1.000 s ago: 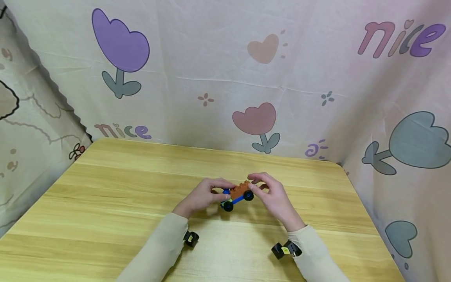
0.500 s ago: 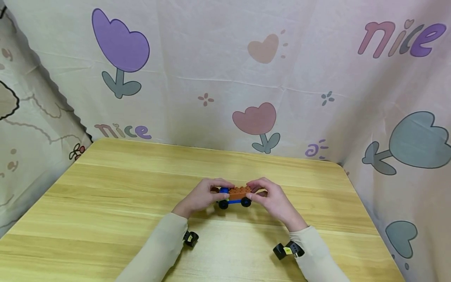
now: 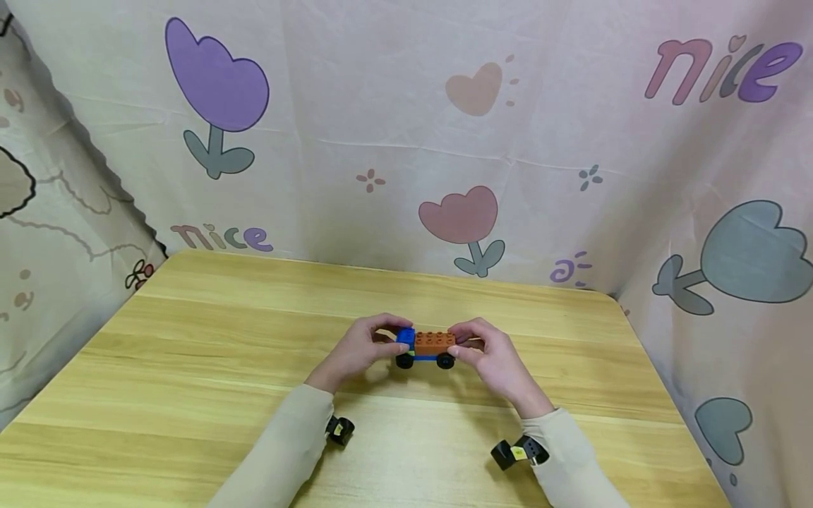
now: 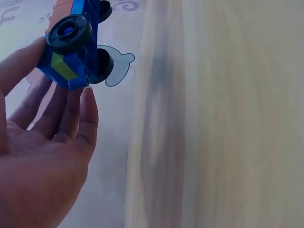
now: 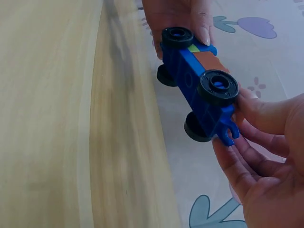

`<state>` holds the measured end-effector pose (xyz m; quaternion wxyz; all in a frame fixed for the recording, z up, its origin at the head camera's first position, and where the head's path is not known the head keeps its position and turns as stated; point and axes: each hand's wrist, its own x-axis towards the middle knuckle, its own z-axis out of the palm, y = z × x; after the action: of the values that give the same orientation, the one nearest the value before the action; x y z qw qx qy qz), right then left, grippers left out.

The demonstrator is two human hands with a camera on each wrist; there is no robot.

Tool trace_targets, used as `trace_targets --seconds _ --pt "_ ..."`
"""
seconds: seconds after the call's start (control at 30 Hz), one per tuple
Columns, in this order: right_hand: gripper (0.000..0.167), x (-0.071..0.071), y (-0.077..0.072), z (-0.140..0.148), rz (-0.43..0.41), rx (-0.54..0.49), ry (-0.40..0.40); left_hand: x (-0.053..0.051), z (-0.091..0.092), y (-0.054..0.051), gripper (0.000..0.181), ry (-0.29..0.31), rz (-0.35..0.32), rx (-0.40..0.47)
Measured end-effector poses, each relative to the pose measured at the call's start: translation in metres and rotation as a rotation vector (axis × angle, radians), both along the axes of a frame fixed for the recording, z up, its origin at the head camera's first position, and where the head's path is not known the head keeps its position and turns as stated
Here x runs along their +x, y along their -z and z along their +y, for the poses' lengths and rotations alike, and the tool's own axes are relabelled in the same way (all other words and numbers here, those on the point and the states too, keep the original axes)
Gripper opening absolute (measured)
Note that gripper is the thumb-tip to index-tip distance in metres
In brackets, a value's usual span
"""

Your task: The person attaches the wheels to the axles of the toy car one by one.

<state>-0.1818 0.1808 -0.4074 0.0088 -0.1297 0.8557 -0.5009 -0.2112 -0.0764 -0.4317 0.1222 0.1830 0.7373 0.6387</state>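
A toy truck (image 3: 435, 343) made of building blocks is held level above the table, its blue cab (image 3: 405, 339) to the left. Its orange studded block (image 3: 435, 341) sits behind the cab on a blue base with black wheels. My left hand (image 3: 357, 351) pinches the cab end between thumb and fingers. At the other end my right hand (image 3: 495, 358) pinches the orange block. From the right wrist, the blue underside and a hook (image 5: 228, 132) at the rear show. A lime-green piece (image 4: 64, 67) is visible at the front in the left wrist view.
The light wood table (image 3: 222, 367) spreads beneath both hands. A patterned cloth (image 3: 356, 85) hangs behind it and at the sides. Black wrist cameras (image 3: 519, 451) sit under both cuffs.
The truck was tilted with its right end raised; now it is level, its studded top more in view. My left fingers have shifted back from over the cab to its front end.
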Motion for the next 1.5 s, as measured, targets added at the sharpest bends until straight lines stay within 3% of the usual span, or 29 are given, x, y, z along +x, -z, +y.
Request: trace_targets --seconds 0.2,0.47,0.67,0.87,1.2,1.37,1.5 --pt "0.026 -0.001 0.002 0.000 0.018 -0.008 0.041 -0.002 -0.003 0.003 0.039 -0.050 0.007 0.001" --pt "0.026 -0.004 0.001 -0.002 0.053 -0.052 0.062 -0.001 -0.004 0.005 0.028 -0.135 -0.025 -0.025" --pt "0.029 -0.005 0.002 -0.001 0.046 -0.061 0.044 -0.001 -0.003 0.005 0.030 -0.155 -0.048 -0.033" --pt "0.029 -0.011 0.002 -0.001 0.077 -0.016 0.047 -0.004 -0.001 0.006 0.032 -0.170 -0.013 -0.054" --pt "0.032 -0.031 0.006 -0.005 0.024 0.010 0.092 -0.021 0.004 0.000 0.033 -0.192 0.008 -0.093" --pt "0.031 -0.045 0.009 -0.008 0.020 0.033 0.107 -0.034 0.006 0.000 0.032 -0.207 0.066 -0.199" --pt "0.031 -0.057 0.015 -0.010 0.026 0.052 0.098 -0.043 0.007 0.001 0.031 -0.219 0.076 -0.283"
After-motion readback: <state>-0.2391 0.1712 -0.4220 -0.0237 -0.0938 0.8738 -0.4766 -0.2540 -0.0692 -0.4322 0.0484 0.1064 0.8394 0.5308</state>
